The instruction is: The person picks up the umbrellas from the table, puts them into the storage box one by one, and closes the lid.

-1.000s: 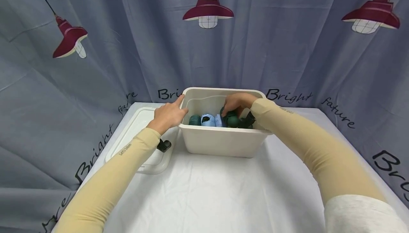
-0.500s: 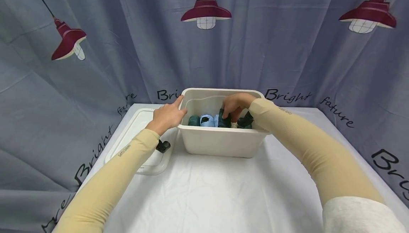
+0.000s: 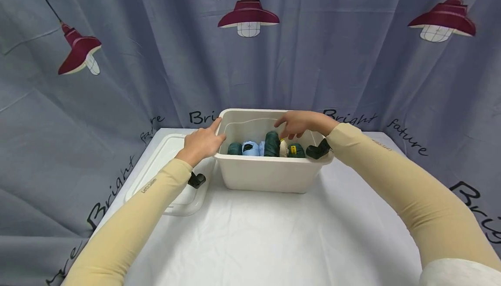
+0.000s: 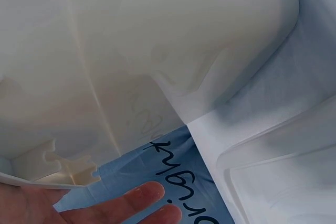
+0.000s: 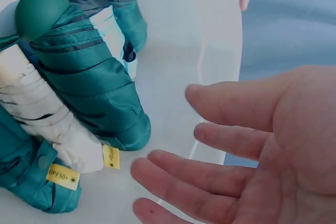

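Several folded umbrellas lie side by side in a white storage box (image 3: 270,175). A green umbrella (image 5: 94,82) with a round knob handle lies beside a cream umbrella (image 5: 52,114). Another green umbrella (image 3: 296,151) with a yellow tag is at the row's right. Farther left are a light blue umbrella (image 3: 250,149) and a dark green one (image 3: 235,149). My right hand (image 3: 303,122) hovers over the box, fingers spread and holding nothing, apart from the umbrellas. At the box's left end my left hand (image 3: 200,143) holds the rim, thumb over it; two fingers extend outside.
A white lid (image 3: 156,164) lies flat on the white-covered table (image 3: 250,233) at the box's left, partly under my left forearm. Behind the box hangs a grey-blue curtain (image 3: 188,59) printed with lamps. A black wrist mount (image 3: 318,149) sits under my right wrist.
My right hand has turned the green umbrella into line beside the cream one, let it go, and drawn back up and right. My left hand has stayed on the rim.
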`<state>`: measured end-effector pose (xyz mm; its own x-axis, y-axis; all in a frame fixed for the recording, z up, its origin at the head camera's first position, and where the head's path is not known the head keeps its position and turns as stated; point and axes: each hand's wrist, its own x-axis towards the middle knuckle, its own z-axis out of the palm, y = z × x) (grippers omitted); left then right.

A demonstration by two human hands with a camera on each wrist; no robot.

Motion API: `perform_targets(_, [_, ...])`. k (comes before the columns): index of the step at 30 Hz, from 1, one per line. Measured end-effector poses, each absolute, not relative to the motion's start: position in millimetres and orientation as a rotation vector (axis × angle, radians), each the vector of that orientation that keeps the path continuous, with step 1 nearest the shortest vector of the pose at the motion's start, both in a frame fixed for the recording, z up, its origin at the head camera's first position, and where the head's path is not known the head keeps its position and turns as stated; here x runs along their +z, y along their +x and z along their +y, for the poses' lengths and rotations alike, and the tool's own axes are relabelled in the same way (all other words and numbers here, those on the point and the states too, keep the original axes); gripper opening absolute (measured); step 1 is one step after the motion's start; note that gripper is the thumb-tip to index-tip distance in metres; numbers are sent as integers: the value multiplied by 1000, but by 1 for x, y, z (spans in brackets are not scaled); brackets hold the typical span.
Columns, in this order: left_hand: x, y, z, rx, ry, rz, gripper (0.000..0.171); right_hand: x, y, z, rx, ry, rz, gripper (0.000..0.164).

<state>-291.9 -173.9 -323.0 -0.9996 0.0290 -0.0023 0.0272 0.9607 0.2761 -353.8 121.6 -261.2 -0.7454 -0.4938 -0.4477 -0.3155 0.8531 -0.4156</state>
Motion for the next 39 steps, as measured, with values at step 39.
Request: perform_targets(39, [-324, -291, -175, 430, 43, 3121, 69, -302, -291, 216, -799, -480, 3009, 84])
